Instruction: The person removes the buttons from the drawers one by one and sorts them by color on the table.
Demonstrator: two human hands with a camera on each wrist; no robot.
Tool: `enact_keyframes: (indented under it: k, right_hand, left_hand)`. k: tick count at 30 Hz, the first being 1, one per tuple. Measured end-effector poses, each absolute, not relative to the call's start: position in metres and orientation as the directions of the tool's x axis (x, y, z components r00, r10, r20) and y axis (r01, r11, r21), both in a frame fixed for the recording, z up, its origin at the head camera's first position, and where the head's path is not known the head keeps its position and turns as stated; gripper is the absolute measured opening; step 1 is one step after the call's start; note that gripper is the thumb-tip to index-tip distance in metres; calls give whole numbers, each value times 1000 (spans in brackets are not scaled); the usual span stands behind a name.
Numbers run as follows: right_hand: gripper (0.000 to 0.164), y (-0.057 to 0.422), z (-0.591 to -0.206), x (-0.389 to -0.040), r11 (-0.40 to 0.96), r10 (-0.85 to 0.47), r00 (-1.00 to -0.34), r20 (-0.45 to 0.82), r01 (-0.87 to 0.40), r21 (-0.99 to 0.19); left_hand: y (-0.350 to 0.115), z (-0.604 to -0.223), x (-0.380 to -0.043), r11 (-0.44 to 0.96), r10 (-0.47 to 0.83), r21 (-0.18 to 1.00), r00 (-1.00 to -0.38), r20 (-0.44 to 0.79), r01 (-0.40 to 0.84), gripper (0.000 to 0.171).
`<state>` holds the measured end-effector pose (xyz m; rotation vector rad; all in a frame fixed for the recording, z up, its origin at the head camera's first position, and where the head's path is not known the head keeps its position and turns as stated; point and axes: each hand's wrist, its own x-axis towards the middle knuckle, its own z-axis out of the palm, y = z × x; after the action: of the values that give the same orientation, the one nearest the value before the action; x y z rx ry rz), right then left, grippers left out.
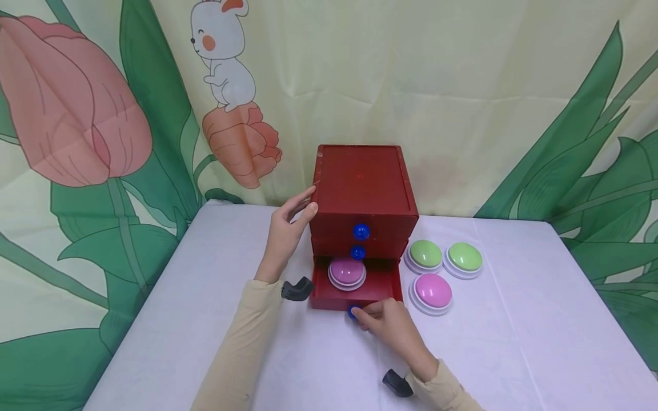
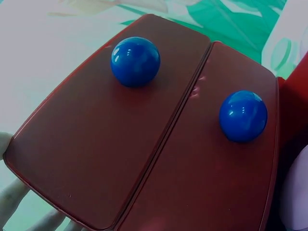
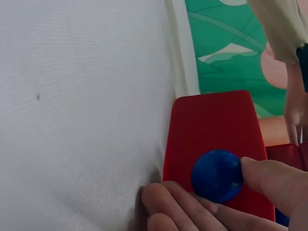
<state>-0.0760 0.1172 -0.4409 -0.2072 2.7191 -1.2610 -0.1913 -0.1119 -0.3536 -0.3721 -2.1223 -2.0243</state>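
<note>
A dark red cabinet (image 1: 360, 177) with three stacked drawers stands at the back of the table. Its bottom drawer (image 1: 377, 283) is pulled out, and a pink push light (image 1: 346, 271) with a white base sits inside. My right hand (image 1: 393, 328) pinches the blue round knob (image 3: 217, 176) of that drawer between thumb and fingers. My left hand (image 1: 290, 228) rests against the cabinet's left side, fingers extended. Blue knobs (image 2: 135, 61) mark the two upper drawers, which are closed.
Right of the cabinet, two green push lights (image 1: 425, 253) and another pink push light (image 1: 433, 291) lie on the white-covered table (image 1: 514, 342). A printed curtain (image 1: 437, 85) hangs close behind the cabinet.
</note>
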Motion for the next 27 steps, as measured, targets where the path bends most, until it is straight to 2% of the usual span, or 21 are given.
enact_keyframes:
  k: [14, 22, 27]
  right_hand:
    - [28, 118, -441, -70, 637, -185, -981, -56, -76, -767]
    - [31, 121, -437, -69, 643, -199, -978, -58, -86, -761]
    - [29, 123, -429, -69, 651, -220, -974, -60, -101, -752]
  left_hand:
    - [-111, -352, -190, 41, 54, 958, -958, 282, 284, 43]
    - [-107, -327, -173, 53, 67, 960, -960, 270, 274, 46]
    - [-108, -336, -179, 46, 62, 960, -960, 273, 276, 46]
